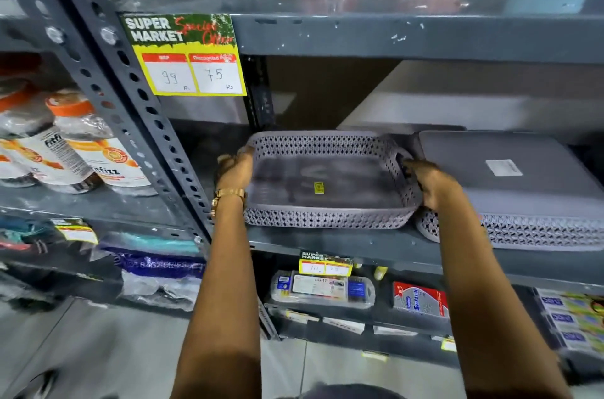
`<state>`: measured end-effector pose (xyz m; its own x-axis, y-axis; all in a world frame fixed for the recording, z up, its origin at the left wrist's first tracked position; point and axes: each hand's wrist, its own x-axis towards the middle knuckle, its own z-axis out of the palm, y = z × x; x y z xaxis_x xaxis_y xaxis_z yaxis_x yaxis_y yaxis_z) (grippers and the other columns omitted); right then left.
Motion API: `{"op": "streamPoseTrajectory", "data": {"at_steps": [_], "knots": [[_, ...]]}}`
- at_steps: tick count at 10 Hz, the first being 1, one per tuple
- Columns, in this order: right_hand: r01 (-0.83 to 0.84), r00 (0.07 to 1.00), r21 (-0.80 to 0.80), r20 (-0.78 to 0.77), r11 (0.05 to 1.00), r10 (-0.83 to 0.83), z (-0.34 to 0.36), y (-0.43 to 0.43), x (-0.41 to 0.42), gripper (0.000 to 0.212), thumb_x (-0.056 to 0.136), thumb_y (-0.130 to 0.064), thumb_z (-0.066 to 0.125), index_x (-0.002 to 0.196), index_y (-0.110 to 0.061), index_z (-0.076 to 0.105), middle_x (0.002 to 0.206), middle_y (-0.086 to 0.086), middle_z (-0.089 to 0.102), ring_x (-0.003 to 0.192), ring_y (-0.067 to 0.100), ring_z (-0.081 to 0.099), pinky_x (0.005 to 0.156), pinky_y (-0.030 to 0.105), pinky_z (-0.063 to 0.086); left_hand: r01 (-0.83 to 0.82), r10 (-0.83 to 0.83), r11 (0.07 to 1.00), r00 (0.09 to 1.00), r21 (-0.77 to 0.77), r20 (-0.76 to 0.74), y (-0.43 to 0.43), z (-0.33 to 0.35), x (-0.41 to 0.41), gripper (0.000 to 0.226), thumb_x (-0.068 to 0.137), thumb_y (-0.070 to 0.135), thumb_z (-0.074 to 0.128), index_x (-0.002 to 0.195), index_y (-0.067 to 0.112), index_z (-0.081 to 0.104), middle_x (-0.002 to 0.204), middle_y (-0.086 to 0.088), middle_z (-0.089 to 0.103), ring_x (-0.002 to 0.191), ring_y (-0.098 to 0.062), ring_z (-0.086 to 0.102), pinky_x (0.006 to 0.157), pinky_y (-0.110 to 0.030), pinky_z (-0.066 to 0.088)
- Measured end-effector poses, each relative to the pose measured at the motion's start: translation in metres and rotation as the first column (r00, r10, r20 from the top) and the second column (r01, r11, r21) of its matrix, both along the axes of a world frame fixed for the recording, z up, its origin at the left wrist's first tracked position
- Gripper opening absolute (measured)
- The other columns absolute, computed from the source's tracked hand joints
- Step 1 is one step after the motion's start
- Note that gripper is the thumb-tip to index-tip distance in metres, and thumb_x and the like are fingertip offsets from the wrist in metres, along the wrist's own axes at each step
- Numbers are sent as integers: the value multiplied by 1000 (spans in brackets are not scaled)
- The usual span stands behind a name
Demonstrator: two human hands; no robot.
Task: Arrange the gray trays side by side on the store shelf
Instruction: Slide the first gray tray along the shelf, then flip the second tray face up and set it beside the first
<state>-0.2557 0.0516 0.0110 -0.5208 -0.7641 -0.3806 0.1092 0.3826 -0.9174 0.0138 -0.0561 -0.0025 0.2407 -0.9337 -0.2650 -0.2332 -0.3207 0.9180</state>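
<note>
A gray perforated tray [327, 218] with a small yellow sticker inside sits upright on the dark shelf [327, 243]. My left hand [235, 169] grips its left end and my right hand [431, 183] grips its right handle. Right beside it, touching or nearly so, lies a second gray tray [523, 183] turned upside down, with a white label on its flat bottom. That tray runs off the right edge of the view.
A slotted steel upright [137, 97] stands just left of the tray. A yellow price tag [192, 71] hangs from the shelf above. Bottles [88, 143] fill the neighbouring shelf on the left. Packaged goods [323, 290] lie on the shelf below.
</note>
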Motion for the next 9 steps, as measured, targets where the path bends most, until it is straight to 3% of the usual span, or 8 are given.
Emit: {"op": "streamPoseTrajectory", "data": {"at_steps": [1, 2, 4, 5, 6, 7, 8, 9], "knots": [[16, 1000, 55, -25, 998, -14, -5, 3, 6, 43, 101, -11, 37, 140, 6, 39, 148, 24, 41, 137, 37, 39, 114, 43, 32, 69, -62, 998, 941, -8, 334, 8, -9, -2, 52, 87, 43, 58, 121, 4, 51, 125, -23, 60, 115, -41, 57, 97, -43, 47], [-34, 990, 113, -131, 993, 48, -15, 3, 4, 44, 99, -11, 42, 139, 5, 42, 146, 23, 44, 135, 36, 41, 112, 42, 33, 117, -96, 993, 887, -20, 451, 11, -21, -2, 54, 88, 41, 58, 128, 9, 42, 126, -24, 59, 112, -45, 58, 95, -49, 49], [-164, 981, 130, -83, 978, 175, -1, 16, -17, 52, 94, -26, 54, 140, -4, 43, 143, 13, 49, 129, 32, 47, 111, 45, 37, 199, 0, 960, 703, -197, 711, 17, -14, -32, 83, 89, 36, 55, 150, 0, 12, 152, -29, 26, 142, -44, 24, 119, -52, 18], [-143, 987, -1, -71, 990, 143, 16, 30, -49, 49, 92, -32, 57, 131, -3, 52, 128, 14, 58, 116, 32, 56, 107, 47, 42, 311, -23, 899, 736, -309, 676, 38, 6, -84, 75, 90, 33, 56, 148, 0, 22, 150, -29, 30, 141, -44, 27, 117, -49, 23], [-8, 998, -166, -65, 986, -3, 30, 47, -96, 37, 92, -29, 58, 117, -3, 62, 108, 10, 63, 97, 25, 59, 96, 42, 50, 416, -184, 825, 838, -383, 514, 60, 18, -153, 63, 90, 32, 60, 142, 4, 39, 142, -25, 46, 129, -40, 46, 108, -43, 39], [128, 961, -213, -216, 969, -175, 32, 68, -155, 43, 83, -36, 64, 109, -2, 64, 101, 14, 64, 95, 21, 57, 89, 41, 48, 511, -308, 752, 831, -418, 462, 89, 27, -222, 44, 88, 28, 63, 125, 4, 58, 119, -22, 66, 105, -37, 63, 92, -38, 50], [131, 909, -93, -385, 987, -157, 26, 86, -217, 50, 83, -30, 64, 111, 12, 60, 111, 30, 63, 102, 27, 60, 86, 40, 45, 587, -421, 748, 780, -310, 463, 117, 24, -280, 30, 88, 27, 64, 108, 4, 64, 103, -21, 70, 98, -35, 65, 82, -36, 51], [62, 873, 98, -488, 993, -6, 6, 91, -275, 53, 84, -34, 64, 121, 2, 58, 124, 18, 61, 112, 30, 58, 87, 38, 46, 626, -469, 770, 687, -125, 555, 129, 5, -314, 44, 82, 42, 59, 103, 4, 63, 103, -23, 70, 95, -37, 65, 80, -37, 51]]}}
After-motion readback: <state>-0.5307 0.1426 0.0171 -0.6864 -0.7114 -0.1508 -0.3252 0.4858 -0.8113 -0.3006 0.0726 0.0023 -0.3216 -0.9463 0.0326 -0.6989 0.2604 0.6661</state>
